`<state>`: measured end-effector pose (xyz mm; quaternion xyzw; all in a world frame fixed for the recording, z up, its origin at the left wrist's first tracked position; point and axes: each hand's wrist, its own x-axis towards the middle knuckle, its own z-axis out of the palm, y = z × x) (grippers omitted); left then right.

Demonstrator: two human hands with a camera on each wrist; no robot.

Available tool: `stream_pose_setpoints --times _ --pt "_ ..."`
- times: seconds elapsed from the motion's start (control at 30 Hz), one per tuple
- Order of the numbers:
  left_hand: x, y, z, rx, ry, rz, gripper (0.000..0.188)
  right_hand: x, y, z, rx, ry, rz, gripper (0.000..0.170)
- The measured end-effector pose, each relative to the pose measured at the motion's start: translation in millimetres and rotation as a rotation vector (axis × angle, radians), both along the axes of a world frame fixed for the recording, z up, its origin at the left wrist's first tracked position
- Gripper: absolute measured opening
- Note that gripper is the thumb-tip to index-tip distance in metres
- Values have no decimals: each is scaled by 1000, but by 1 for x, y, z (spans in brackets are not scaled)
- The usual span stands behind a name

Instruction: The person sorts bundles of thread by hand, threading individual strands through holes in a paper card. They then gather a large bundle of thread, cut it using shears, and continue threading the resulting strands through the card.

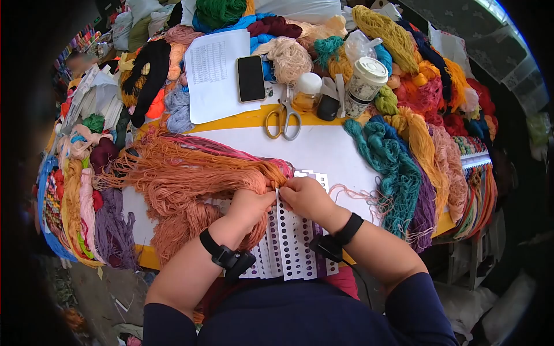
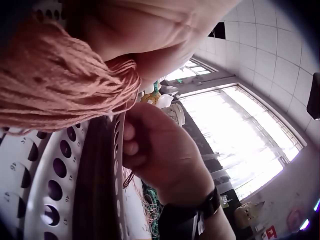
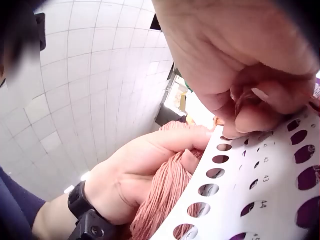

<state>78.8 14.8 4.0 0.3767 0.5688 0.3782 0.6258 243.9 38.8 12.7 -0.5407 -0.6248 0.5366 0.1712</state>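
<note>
In the head view, both hands meet over the middle of the table. The left hand [image 1: 252, 206] holds a thick skein of salmon thread [image 1: 179, 187], its strands hanging from the curled fingers in the left wrist view. Right beside it, the right hand [image 1: 306, 199] pinches the upper edge of a long white card [image 1: 284, 230] with numbered punched holes. The right wrist view shows thumb and fingers bent at the card [image 3: 215, 172], partly hiding what lies between them. Several more punched cards [image 1: 314, 254] with purple spots fan out underneath.
Scissors [image 1: 283, 122], a black phone [image 1: 251, 79], printed sheets [image 1: 208, 69], a small jar [image 1: 307, 92] and a lidded cup [image 1: 365, 83] stand beyond the hands. Piles of coloured yarn line the table's back and sides, with teal skeins [image 1: 395, 173] at right.
</note>
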Motion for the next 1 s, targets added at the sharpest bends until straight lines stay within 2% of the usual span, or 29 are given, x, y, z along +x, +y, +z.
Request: stream_pose_setpoints --times 0.07,0.1,0.17,0.2,0.27,0.3,0.37,0.5,0.57,0.6,0.63,0.67,0.7,0.73,0.77,0.8,0.83,0.9,0.97,1.0 --pt "1 2 -1 -100 231 -35 21 -3 -5 -1 226 -106 24 28" --pt "0 3 2 -100 231 -37 21 -2 -5 -2 226 -107 22 28" --pt "-7 6 8 -43 593 -267 21 2 -6 -4 76 7 9 24" --pt "-12 6 1 -43 595 -267 21 4 -6 -9 76 8 9 24" --pt "-22 7 -20 329 300 -87 22 8 -6 -24 -45 249 -125 19" --pt "-19 6 -8 328 301 -94 22 8 -6 -24 -47 252 -131 19" --pt "-9 2 29 -6 -247 98 24 9 -5 -21 -82 264 -132 16" --pt "-2 3 17 47 -408 -25 33 13 -3 -17 -176 415 -167 13" --pt "4 2 15 26 -142 -137 43 18 0 -18 -401 682 -267 10" --pt "4 -1 22 64 -82 -253 48 19 0 -15 -422 713 -290 11" --pt "1 0 8 64 -82 -254 48 18 0 -15 -422 713 -291 11" --pt "-5 2 -17 365 174 -263 44 18 0 -16 -398 658 -252 11" --pt "-7 3 -15 664 431 -266 41 17 -1 -17 -374 604 -212 11" --pt "-15 2 -11 642 553 -125 28 14 -2 -19 -376 607 -214 11" --pt "-26 3 -4 641 556 -127 28 10 -3 -21 -291 505 -154 12" --pt "-33 5 17 468 388 4 21 8 -4 -23 -204 405 -95 14" --pt "-42 7 31 295 219 131 16 8 -3 -27 -202 409 -95 14" --pt "-72 11 42 116 -98 292 10 8 -3 -33 -96 276 -20 16" --pt "-110 11 56 277 -226 208 11 8 -2 -31 -103 283 -17 16" --pt "-131 15 60 336 -289 330 13 8 -3 -30 -112 286 -14 16"
